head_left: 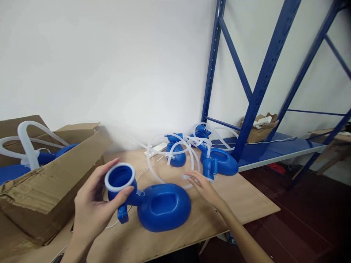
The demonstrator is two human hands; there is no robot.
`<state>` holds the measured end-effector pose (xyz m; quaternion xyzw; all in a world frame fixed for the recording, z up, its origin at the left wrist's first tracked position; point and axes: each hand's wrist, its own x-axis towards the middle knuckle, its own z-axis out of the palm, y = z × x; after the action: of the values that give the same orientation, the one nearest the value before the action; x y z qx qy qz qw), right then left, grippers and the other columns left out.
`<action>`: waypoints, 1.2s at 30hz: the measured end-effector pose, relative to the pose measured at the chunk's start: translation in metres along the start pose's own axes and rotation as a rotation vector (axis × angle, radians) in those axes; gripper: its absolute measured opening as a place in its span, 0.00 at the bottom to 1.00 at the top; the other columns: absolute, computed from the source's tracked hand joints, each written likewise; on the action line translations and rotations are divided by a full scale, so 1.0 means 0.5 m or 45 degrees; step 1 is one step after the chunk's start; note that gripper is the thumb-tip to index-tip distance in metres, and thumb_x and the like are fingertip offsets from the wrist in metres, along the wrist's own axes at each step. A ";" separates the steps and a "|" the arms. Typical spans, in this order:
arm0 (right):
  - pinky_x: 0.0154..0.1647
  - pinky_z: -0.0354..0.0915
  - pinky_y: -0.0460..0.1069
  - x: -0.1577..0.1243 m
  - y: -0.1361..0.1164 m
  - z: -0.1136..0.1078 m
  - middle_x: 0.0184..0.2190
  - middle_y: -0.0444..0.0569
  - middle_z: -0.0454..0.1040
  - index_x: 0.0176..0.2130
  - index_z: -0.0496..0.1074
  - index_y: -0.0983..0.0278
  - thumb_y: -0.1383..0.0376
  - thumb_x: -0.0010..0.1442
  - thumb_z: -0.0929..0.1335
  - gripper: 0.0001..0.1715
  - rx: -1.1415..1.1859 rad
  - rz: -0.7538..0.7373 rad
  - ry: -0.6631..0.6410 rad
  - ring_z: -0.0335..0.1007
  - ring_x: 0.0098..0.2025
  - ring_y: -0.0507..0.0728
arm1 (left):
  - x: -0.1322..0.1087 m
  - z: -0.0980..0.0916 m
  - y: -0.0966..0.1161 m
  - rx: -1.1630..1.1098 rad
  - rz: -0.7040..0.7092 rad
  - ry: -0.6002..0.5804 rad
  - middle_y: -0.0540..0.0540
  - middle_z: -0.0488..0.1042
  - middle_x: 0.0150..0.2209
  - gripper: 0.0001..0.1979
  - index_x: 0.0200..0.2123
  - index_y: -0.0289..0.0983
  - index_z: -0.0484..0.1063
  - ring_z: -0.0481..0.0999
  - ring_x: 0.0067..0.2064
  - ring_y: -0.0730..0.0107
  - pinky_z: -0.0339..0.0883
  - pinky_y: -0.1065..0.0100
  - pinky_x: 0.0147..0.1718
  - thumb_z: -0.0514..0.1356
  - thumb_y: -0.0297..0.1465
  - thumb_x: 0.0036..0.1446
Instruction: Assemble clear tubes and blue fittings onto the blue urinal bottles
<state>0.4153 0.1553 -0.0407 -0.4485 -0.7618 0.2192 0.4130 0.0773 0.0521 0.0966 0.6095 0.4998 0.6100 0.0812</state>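
Note:
My left hand (95, 204) is closed around the neck of a blue plastic urinal bottle (178, 208), just below its white-rimmed round mouth (120, 178). The bottle's oval body lies on the table, with the open mouth turned up towards me. A blue cap-like part (123, 214) hangs below the neck. Beyond the bottle, my right hand (202, 185) pinches a small translucent whitish piece (186, 176) between its fingertips. Whether that piece is the end of a tube I cannot tell. Clear flexible tubing (150, 160) curls just behind the fingers.
More blue urinal bottles (223, 160) with tubes lie towards the back of the wooden table (246, 204). A white power strip (156, 149) sits near the wall. At left stands an open cardboard box (63, 175) of bottles and tubing. Blue metal shelving (270, 51) rises at right.

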 end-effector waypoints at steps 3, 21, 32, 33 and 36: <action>0.63 0.67 0.61 0.015 0.002 0.024 0.53 0.54 0.77 0.54 0.75 0.58 0.57 0.74 0.60 0.19 -0.104 -0.100 -0.044 0.72 0.58 0.64 | -0.020 0.032 0.010 -0.151 -0.137 -0.132 0.46 0.81 0.50 0.32 0.55 0.45 0.77 0.81 0.50 0.53 0.79 0.58 0.50 0.74 0.44 0.47; 0.64 0.65 0.63 0.256 0.024 0.133 0.62 0.58 0.73 0.69 0.63 0.61 0.47 0.67 0.66 0.39 0.274 0.283 0.086 0.68 0.65 0.67 | -0.016 0.178 -0.030 -0.833 -1.054 -0.417 0.51 0.78 0.30 0.43 0.56 0.37 0.72 0.78 0.27 0.68 0.73 0.67 0.27 0.77 0.52 0.40; 0.61 0.70 0.60 0.238 -0.086 0.109 0.56 0.53 0.78 0.56 0.78 0.57 0.36 0.59 0.70 0.37 0.705 0.049 -0.022 0.73 0.59 0.66 | 0.006 0.214 -0.052 -0.847 -1.143 -0.399 0.53 0.79 0.29 0.46 0.63 0.38 0.64 0.78 0.24 0.71 0.72 0.72 0.23 0.80 0.39 0.44; 0.60 0.71 0.60 0.227 -0.101 0.108 0.56 0.52 0.78 0.56 0.78 0.56 0.35 0.58 0.71 0.37 0.750 0.038 -0.047 0.74 0.58 0.66 | 0.008 0.217 -0.051 -0.858 -1.155 -0.387 0.53 0.79 0.29 0.48 0.64 0.38 0.62 0.78 0.24 0.71 0.72 0.72 0.23 0.80 0.38 0.44; 0.58 0.72 0.60 0.193 -0.147 0.108 0.55 0.50 0.78 0.56 0.77 0.54 0.33 0.61 0.67 0.38 0.931 0.025 -0.081 0.75 0.57 0.65 | 0.010 0.226 -0.049 -0.900 -1.162 -0.349 0.50 0.82 0.32 0.47 0.65 0.38 0.61 0.79 0.24 0.71 0.72 0.73 0.23 0.80 0.36 0.45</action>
<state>0.3089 0.2037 0.0225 -0.2714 -0.6411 0.4950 0.5199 0.1568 0.1251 0.0552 0.3424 0.4628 0.5586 0.5972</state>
